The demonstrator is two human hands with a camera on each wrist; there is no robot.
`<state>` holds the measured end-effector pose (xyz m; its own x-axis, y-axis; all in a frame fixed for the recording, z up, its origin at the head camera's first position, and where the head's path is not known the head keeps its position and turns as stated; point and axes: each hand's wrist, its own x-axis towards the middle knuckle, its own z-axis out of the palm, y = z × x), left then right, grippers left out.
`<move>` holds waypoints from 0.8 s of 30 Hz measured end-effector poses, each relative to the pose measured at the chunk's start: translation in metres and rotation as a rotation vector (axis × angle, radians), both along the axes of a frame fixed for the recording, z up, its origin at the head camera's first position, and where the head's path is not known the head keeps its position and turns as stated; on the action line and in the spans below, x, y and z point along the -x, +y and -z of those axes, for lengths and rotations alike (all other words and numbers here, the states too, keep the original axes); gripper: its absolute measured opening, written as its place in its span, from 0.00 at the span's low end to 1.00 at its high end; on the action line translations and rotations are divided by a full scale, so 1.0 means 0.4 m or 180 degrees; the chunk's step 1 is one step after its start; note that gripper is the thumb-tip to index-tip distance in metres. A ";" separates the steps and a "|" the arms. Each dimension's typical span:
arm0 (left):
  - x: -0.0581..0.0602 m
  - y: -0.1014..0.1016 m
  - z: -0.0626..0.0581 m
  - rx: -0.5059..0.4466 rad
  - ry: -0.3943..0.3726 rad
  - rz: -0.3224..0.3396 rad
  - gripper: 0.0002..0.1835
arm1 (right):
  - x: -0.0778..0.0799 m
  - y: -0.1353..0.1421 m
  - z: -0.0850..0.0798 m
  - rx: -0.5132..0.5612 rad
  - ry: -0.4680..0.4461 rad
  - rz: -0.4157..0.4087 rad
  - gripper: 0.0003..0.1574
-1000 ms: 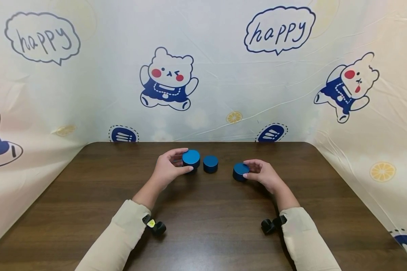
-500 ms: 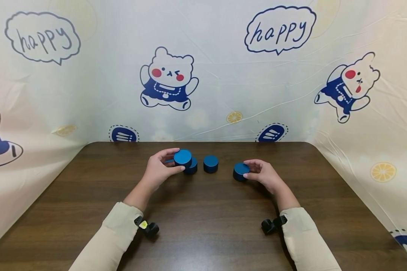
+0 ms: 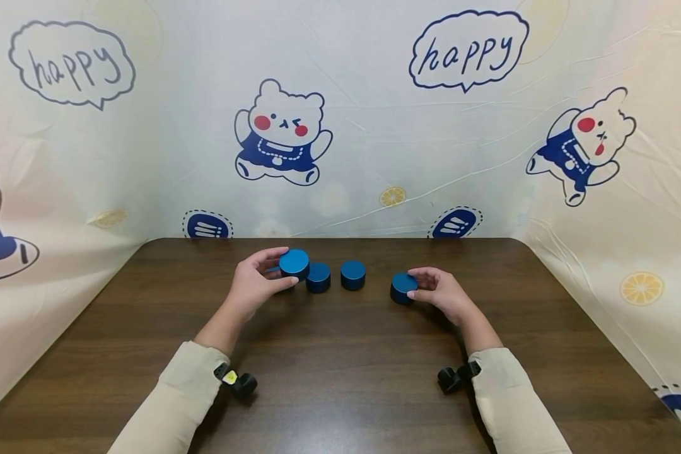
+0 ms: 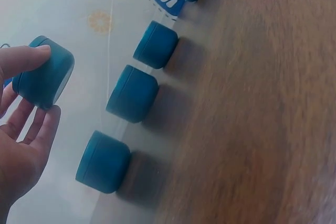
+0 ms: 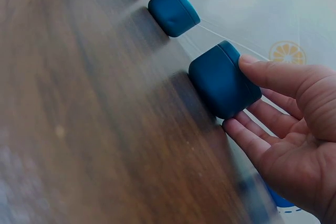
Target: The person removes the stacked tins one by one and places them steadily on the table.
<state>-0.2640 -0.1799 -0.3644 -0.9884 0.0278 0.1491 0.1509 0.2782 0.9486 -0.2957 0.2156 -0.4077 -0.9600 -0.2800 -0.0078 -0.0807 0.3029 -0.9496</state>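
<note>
My left hand (image 3: 254, 280) grips a small round blue tin (image 3: 294, 262) with a seam near its top, thumb and fingers around its side. In the left wrist view that held tin (image 4: 46, 72) is raised off the table. Partly hidden behind it in the head view is another blue tin (image 4: 103, 162), standing on the table. To its right stand two more, a middle-left tin (image 3: 318, 278) and a middle-right tin (image 3: 353, 275). My right hand (image 3: 438, 291) holds a further blue tin (image 3: 403, 288) between thumb and fingers, low at the tabletop.
The brown wooden table (image 3: 340, 366) has its far edge just beyond the tins. A pale curtain (image 3: 374, 139) printed with bears hangs behind and along both sides. Black cameras sit on both wrists, including a left wrist camera (image 3: 244, 384).
My left hand has moved left with its raised tin, uncovering the middle-left tin and now overlapping the leftmost one. The right hand and its tin have stayed in place.
</note>
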 end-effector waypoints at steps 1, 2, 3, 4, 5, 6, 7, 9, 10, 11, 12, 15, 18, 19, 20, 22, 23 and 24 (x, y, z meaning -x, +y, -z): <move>0.000 -0.003 0.000 0.0015 0.0020 -0.0009 0.34 | 0.000 0.000 0.000 -0.0003 0.0014 -0.0016 0.33; -0.001 -0.006 0.001 0.0031 0.0040 -0.0017 0.34 | -0.001 0.000 0.000 0.0008 0.0008 -0.0006 0.33; -0.001 -0.009 0.001 0.0044 0.0056 -0.0022 0.34 | -0.001 -0.001 0.000 0.0011 0.0011 -0.0006 0.32; -0.001 -0.012 0.001 0.0054 0.0059 -0.0034 0.34 | -0.001 -0.001 0.000 0.0021 0.0005 0.0005 0.32; -0.001 -0.016 0.001 0.0070 0.0058 -0.0045 0.34 | -0.002 -0.002 0.000 0.0022 0.0006 0.0007 0.32; -0.001 -0.019 0.002 0.0074 0.0052 -0.0052 0.34 | -0.002 -0.003 -0.001 0.0023 0.0011 0.0009 0.32; -0.001 -0.022 0.002 0.0074 0.0045 -0.0058 0.34 | -0.003 -0.002 -0.001 0.0012 0.0024 -0.0002 0.33; -0.001 -0.028 0.003 0.0074 0.0031 -0.0074 0.34 | -0.002 -0.003 0.000 0.0013 0.0020 0.0010 0.33; -0.001 -0.032 0.003 0.0080 0.0026 -0.0085 0.34 | -0.003 -0.002 0.000 0.0008 0.0017 0.0014 0.33; -0.001 -0.035 0.004 0.0080 0.0024 -0.0090 0.34 | -0.002 -0.001 0.001 -0.0003 0.0025 0.0006 0.33; -0.001 -0.037 0.004 0.0081 0.0022 -0.0100 0.34 | -0.002 -0.001 0.001 -0.0009 0.0027 0.0000 0.33; -0.001 -0.046 0.005 0.0096 0.0001 -0.0147 0.34 | -0.002 0.000 0.002 -0.0016 0.0014 0.0013 0.33; -0.003 -0.055 0.004 0.0103 -0.0033 -0.0196 0.34 | -0.002 0.000 0.003 -0.0033 -0.0002 0.0021 0.32; -0.004 -0.058 0.003 0.0107 -0.0043 -0.0212 0.34 | -0.001 0.000 0.003 -0.0035 -0.0012 0.0026 0.32; -0.004 -0.060 0.003 0.0110 -0.0049 -0.0223 0.34 | -0.001 0.000 0.002 -0.0035 -0.0016 0.0027 0.32; -0.004 -0.065 0.004 0.0112 -0.0063 -0.0234 0.35 | -0.001 0.000 0.002 -0.0031 -0.0017 0.0013 0.32; -0.004 -0.067 0.005 0.0109 -0.0073 -0.0245 0.35 | -0.001 -0.001 0.001 -0.0022 -0.0017 0.0011 0.32; -0.003 -0.069 0.006 0.0106 -0.0073 -0.0247 0.35 | -0.002 -0.001 0.000 -0.0012 -0.0018 0.0007 0.33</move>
<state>-0.2628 -0.2076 -0.3667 -0.9910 -0.0445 0.1266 0.1060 0.3197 0.9416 -0.2950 0.2152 -0.4078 -0.9605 -0.2778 -0.0144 -0.0745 0.3066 -0.9489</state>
